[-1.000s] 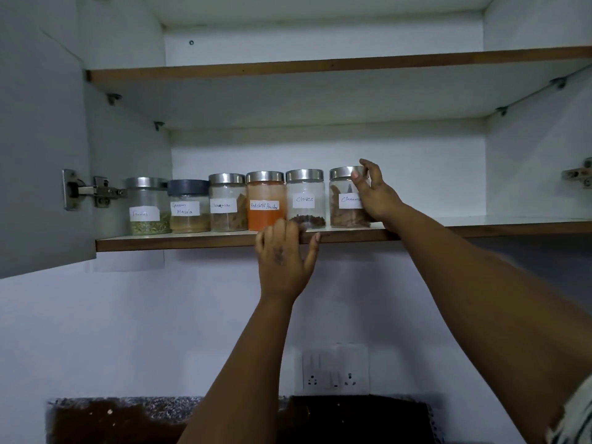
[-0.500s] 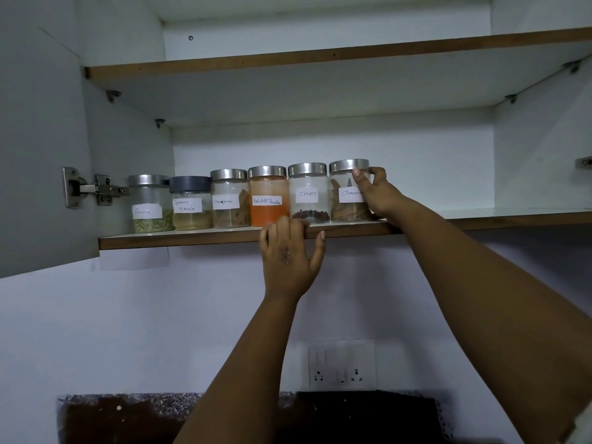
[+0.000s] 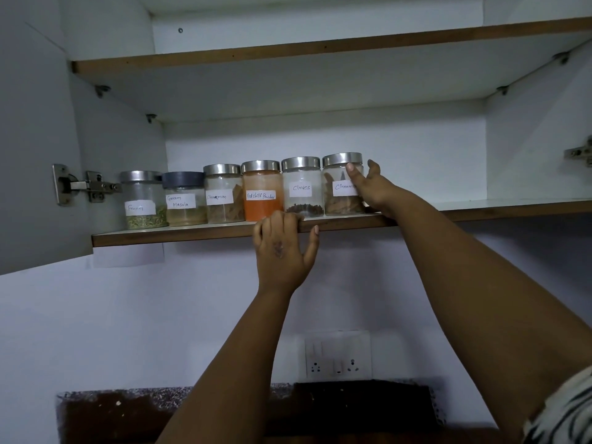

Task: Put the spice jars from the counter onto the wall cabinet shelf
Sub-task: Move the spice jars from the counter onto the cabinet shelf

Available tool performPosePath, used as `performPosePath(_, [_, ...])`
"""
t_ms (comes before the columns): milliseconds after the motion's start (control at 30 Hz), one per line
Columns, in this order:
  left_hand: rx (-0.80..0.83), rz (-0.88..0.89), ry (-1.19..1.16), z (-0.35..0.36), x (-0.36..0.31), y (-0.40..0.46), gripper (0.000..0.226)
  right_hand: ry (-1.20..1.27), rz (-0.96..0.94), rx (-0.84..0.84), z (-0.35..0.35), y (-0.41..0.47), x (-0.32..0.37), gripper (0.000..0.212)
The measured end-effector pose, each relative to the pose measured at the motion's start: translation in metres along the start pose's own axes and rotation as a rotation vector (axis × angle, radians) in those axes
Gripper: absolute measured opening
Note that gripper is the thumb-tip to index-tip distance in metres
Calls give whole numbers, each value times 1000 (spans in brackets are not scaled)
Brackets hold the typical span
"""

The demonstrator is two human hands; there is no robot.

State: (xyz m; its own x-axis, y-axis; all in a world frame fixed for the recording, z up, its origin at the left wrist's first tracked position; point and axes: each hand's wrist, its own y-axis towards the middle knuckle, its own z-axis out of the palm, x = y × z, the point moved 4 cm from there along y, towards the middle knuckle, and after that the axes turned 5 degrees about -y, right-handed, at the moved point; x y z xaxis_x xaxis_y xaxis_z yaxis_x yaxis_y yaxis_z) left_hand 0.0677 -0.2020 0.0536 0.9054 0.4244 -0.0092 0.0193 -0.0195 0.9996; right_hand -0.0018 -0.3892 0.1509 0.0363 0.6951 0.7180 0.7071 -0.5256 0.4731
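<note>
Here, right hand grips a round, steel-lidded glass jar.

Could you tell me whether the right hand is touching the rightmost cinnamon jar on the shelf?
Touching. The head view shows the right hand against the side of the cinnamon jar, its thumb laid across the glass just below the lid.

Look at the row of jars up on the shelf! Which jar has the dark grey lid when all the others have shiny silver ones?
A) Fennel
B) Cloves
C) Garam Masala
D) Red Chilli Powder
C: the Garam Masala jar, second from the left on the cabinet shelf, wears a dark grey lid, while the other five jars all carry shiny metal lids.
</note>
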Motion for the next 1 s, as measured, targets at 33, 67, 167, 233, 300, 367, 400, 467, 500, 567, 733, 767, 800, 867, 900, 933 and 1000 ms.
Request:
performPosePath(33, [2, -2, 0, 0, 0, 0, 25, -21, 8, 5, 0, -1, 1, 85])
performPosePath(67, [4, -2, 1, -1, 0, 0, 25, -47, 13, 8, 1, -2, 2, 87])
performPosePath(167, [22, 5, -1, -2, 1, 1, 26, -149, -1, -30, 5, -9, 5, 91])
performPosePath(233, [29, 10, 0, -3, 0, 1, 26, -302, -10, -82, 8, -17, 4, 91])
performPosePath(300, [30, 9, -7, -5, -1, 1, 26, -492, -13, -138, 10, -28, -1, 89])
performPosePath(367, [40, 3, -16, -7, -3, 0, 26, -625, -34, -239, 9, -43, -6, 88])
performPosePath(400, [50, -6, -16, -7, -4, 0, 27, -680, -66, -308, 8, -51, -8, 87])
performPosePath(467, [70, -51, -18, -8, -8, -2, 30, -750, -163, -434, 7, -68, -18, 81])
performPosePath(500, [70, -89, -27, -8, -12, -3, 31, -754, -219, -480, 8, -76, -26, 76])
performPosePath(567, [64, -178, -63, -10, -25, -5, 34, -739, -329, -530, 12, -91, -43, 64])
performPosePath(733, [198, -177, -98, -1, -69, -69, 59, -550, -413, -482, 37, -142, -90, 59])
performPosePath(767, [247, -166, -89, 2, -74, -92, 62, -520, -389, -444, 46, -154, -103, 58])
performPosePath(800, [307, -180, -78, 4, -78, -118, 65, -495, -344, -388, 57, -168, -117, 57])
performPosePath(867, [440, -275, -73, 5, -81, -171, 70, -464, -225, -254, 80, -199, -151, 58])
performPosePath(900, [505, -329, -84, 3, -82, -198, 72, -456, -163, -184, 92, -216, -171, 58])
performPosePath(933, [573, -372, -100, 0, -83, -225, 73, -451, -110, -120, 104, -233, -192, 58])
performPosePath(1000, [716, -430, -106, -10, -89, -280, 77, -457, -23, -10, 124, -269, -232, 60])
